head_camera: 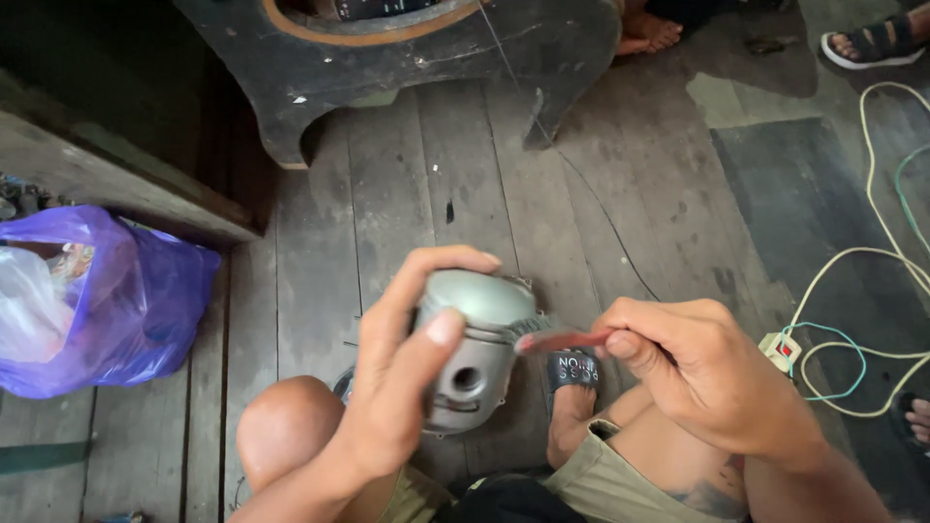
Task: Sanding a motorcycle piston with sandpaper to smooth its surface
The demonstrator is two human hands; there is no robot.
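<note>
I sit on the plank floor [465, 174] with my knees drawn up. My left hand [402, 373] is wrapped around a grey metal piston [473, 341] and holds it in the air above my lap, between my knees; thumb across the side wall, forefinger curled over the crown. The piston touches nothing but that hand and the brush.

My right hand [699, 373] is pinched shut on a small brush with a red handle [562, 339]. Its bristle end rests against the upper side of the piston, at the ring grooves just under the crown. The two hands are apart, joined only through brush and piston.

State of the work, as I judge it: brushing is in hand, not finished. The crown looks fairly clean and dull grey. The side wall around the pin hole shows darker patches, so it looks uncleaned. I cannot see the far side or the inside.

Surroundings: a purple plastic bag [145, 310] lies near the left edge of the floor. A black wooden stand [407, 58] sits at the far edge. Pale yellow and green cables [852, 339] coil near the right edge, beside a small white plug block [780, 351]. Another person's sandalled foot [872, 44] shows at the far right corner.
</note>
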